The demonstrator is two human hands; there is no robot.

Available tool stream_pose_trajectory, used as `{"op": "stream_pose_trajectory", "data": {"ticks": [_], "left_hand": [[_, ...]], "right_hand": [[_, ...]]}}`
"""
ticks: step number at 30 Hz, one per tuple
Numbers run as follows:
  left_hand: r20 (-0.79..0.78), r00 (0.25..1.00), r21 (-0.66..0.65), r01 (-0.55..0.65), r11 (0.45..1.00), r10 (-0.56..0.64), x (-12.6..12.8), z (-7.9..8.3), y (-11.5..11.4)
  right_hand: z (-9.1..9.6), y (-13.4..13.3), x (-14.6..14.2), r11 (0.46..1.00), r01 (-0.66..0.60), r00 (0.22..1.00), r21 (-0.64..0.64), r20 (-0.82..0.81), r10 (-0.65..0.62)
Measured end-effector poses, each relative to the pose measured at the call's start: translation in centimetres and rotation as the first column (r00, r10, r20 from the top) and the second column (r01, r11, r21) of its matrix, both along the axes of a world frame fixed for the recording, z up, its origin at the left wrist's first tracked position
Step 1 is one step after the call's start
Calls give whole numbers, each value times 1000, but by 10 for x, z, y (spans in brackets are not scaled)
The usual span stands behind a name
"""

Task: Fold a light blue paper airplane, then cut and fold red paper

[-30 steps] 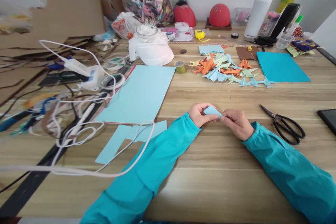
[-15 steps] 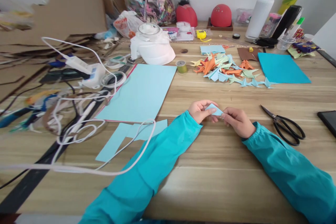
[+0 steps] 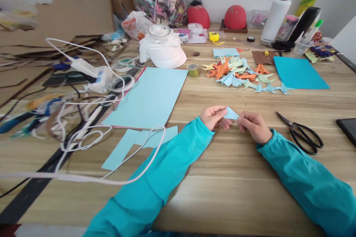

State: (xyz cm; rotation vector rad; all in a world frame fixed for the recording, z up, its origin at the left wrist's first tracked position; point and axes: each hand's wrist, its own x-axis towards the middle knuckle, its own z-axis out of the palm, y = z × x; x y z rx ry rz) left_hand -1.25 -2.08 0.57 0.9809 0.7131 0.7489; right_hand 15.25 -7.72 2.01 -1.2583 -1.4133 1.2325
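A small folded piece of light blue paper (image 3: 231, 113) is held up between my two hands, just above the wooden table. My left hand (image 3: 214, 117) pinches its left side between thumb and fingers. The fingertips of my right hand (image 3: 253, 125) grip its pointed right corner. To the right of my right hand lie black-handled scissors (image 3: 302, 133), blades apart and pointing away. Beyond my hands is a pile of folded paper cranes (image 3: 236, 74) in orange, green, yellow and light blue.
Left of my hands lie a large light blue sheet (image 3: 151, 96) and cut paper strips (image 3: 119, 150), crossed by a white cable (image 3: 160, 144). A thread spool (image 3: 193, 71), a bright blue sheet (image 3: 300, 73) and a dark phone-like object (image 3: 347, 129) also lie around.
My left thumb has shifted toward the paper's upper left edge, so more of its face shows. My right hand has moved slightly right, still gripping the corner.
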Motion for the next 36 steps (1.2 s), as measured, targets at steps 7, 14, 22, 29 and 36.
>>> {"op": "stream_pose_trajectory", "data": {"ticks": [7,14,22,29,36], "left_hand": [[-29,999,45,41,998,-40,0,3,-2],[-97,993,212,-47,976,69,4,8,-12],[-22,1000,38,13,999,-13,3,9,-8],[94,994,-70,57,996,-50,1,1,-6],[62,998,-53,33,998,-30,2,1,-4]], "right_hand": [[-2,1,1,1000,-20,999,-20,-36,19],[-4,-1,2,995,-101,993,14,58,100],[-4,-1,1,995,-78,989,66,128,69],[-3,0,1,998,10,998,69,69,-15],[-4,1,4,996,-25,996,83,83,18]]}}
